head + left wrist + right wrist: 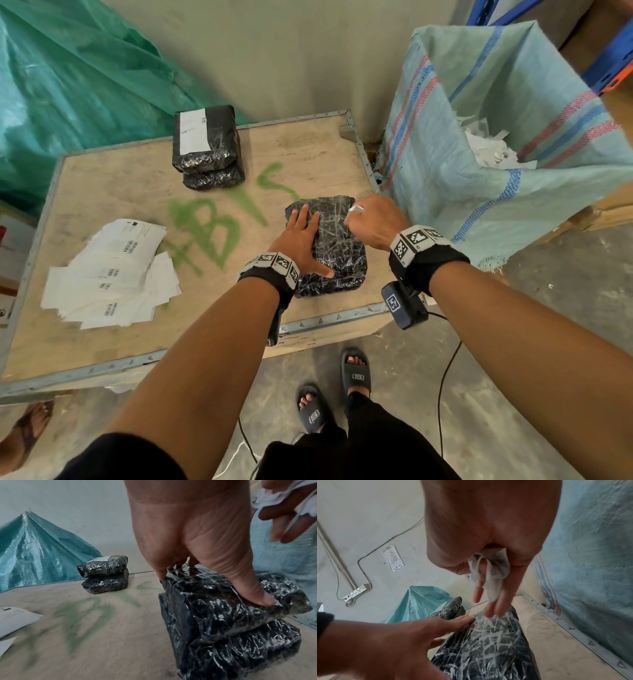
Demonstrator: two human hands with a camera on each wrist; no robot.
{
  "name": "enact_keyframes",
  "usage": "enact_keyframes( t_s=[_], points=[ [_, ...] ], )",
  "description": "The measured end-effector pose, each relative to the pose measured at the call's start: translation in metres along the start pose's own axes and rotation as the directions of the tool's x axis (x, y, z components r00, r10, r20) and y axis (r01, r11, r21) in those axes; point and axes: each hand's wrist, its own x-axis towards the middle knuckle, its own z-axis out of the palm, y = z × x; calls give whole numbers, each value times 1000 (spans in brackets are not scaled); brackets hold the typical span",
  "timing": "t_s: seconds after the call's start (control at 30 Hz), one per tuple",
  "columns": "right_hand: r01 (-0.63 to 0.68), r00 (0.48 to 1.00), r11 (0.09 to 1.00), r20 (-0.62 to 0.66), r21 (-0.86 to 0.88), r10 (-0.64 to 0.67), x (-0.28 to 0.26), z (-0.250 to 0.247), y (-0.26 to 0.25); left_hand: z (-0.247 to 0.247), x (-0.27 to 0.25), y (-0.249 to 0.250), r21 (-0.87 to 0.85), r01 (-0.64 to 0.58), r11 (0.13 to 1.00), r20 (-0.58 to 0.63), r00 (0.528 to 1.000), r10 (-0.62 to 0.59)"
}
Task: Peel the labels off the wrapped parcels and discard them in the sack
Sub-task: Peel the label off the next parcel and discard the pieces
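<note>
Left hand [301, 240] lies flat, steadying the black film-wrapped parcel [337, 260]; right hand [375, 222] clutches crumpled white label [489, 572] beside the pale-blue woven sack [479, 144].

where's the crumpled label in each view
Head: crumpled label peeks from the right hand, centre right.
Left wrist: top right corner.
Right wrist: centre, among the fingers.
Shared landmark: the wrapped parcel beneath.
</note>
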Motion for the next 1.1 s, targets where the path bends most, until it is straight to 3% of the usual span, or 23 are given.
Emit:
enact_keyframes(
  t_s=[0.1,0.27,0.6,0.77,0.87,0.93,1.03,1.1],
  points=[
    [6,999,997,49,81,-10,-4,-2,-3,1,0,-1,5,-1,1000,-2,1000,1],
    [1,999,1000,43,3,-2,-8,-5,-5,1,0,-1,13,-6,1000,1,1000,5],
    [-142,955,980,242,-141,174,-7,-8,2,0,1,1,48,2,999,29,1000,-4],
    [-264,916,953,270,-150,296,-9,-8,4,0,0,2,54,6,999,25,1000,-7],
    [-205,936,973,270,-104,226,-9,-6,0,1,-1,3,48,8,999,22,1000,-10],
    [-125,973,990,202,63,110,-9,-4,-2,1,-1,2,44,5,999,18,1000,-6],
    [-73,986,945,168,320,19,-12,-2,-2,1,0,2,42,1,999,17,1000,-2],
    [-21,981,937,188,348,-48,-15,-1,-3,2,-1,2,43,5,999,18,1000,-6]
  ],
)
